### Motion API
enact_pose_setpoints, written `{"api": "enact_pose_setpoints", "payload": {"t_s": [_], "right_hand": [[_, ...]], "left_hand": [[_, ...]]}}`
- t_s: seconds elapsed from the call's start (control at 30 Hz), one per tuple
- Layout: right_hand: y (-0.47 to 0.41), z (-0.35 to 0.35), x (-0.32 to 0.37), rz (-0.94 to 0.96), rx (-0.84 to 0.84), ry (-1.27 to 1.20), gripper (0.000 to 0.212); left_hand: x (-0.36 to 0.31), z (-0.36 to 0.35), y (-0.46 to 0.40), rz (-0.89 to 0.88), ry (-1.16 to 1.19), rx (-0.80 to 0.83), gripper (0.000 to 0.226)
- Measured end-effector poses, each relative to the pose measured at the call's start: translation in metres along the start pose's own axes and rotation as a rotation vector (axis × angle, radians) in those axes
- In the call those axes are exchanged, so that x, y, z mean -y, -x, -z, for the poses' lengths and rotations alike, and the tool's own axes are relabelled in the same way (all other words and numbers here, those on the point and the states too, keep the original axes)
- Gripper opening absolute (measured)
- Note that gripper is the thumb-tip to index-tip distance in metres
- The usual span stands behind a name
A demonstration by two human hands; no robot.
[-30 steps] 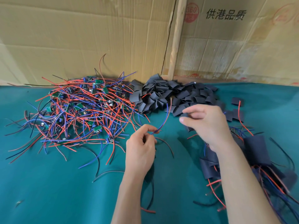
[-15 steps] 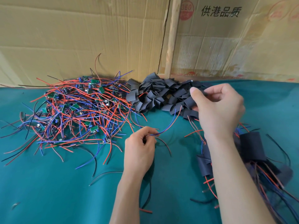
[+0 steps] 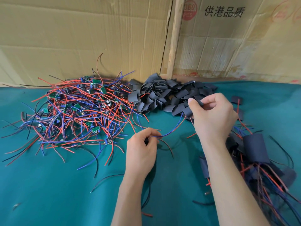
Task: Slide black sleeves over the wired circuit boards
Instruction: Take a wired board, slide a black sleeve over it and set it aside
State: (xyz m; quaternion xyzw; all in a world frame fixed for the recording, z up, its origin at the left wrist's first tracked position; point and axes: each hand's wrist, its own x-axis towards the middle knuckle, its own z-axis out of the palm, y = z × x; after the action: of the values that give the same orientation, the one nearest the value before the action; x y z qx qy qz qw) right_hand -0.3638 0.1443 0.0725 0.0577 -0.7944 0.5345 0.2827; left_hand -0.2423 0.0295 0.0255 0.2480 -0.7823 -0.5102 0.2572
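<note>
My left hand grips a small wired circuit board at mid-table; the board itself is hidden in my fingers. Its blue and red wires arc up to the right. My right hand pinches a black sleeve between thumb and fingers at the near edge of the heap of black sleeves. A tangled pile of green boards with red, blue and black wires lies to the left.
Green cloth covers the table. Sleeved boards with trailing wires lie heaped at the right under my forearm. Cardboard walls and a wooden post close off the back. Loose black wires lie near my left wrist.
My right hand moved up from mid-table to the sleeve heap and picked a sleeve there. My left hand stayed in place holding the board.
</note>
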Motion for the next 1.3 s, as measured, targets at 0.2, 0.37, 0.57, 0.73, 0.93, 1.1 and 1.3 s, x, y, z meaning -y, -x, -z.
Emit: {"api": "enact_pose_setpoints", "payload": {"t_s": [0.2,0.37,0.57,0.73,0.93,1.1,1.3], "right_hand": [[0.000,-0.005,-0.007,-0.196,0.034,-0.135,0.028],[-0.003,-0.006,-0.013,-0.289,0.063,-0.248,0.027],[-0.002,-0.005,-0.014,-0.346,0.080,-0.277,0.027],[-0.002,-0.004,-0.011,-0.383,0.174,-0.307,0.026],[0.006,-0.007,-0.001,-0.398,0.309,-0.340,0.029],[0.018,-0.015,0.010,-0.520,0.354,-0.458,0.045],[0.041,-0.030,0.022,-0.740,0.427,-0.656,0.053]], "left_hand": [[0.000,0.000,0.001,-0.009,0.011,-0.003,0.039],[0.000,0.000,0.001,-0.016,0.018,-0.003,0.040],[0.001,0.000,0.000,-0.028,0.007,-0.015,0.041],[0.002,-0.001,0.000,-0.024,0.015,-0.018,0.040],[0.005,-0.001,-0.001,-0.012,0.038,-0.029,0.036],[0.008,0.000,-0.003,-0.010,0.160,-0.093,0.026],[0.009,0.000,-0.004,-0.072,0.271,-0.075,0.021]]}}
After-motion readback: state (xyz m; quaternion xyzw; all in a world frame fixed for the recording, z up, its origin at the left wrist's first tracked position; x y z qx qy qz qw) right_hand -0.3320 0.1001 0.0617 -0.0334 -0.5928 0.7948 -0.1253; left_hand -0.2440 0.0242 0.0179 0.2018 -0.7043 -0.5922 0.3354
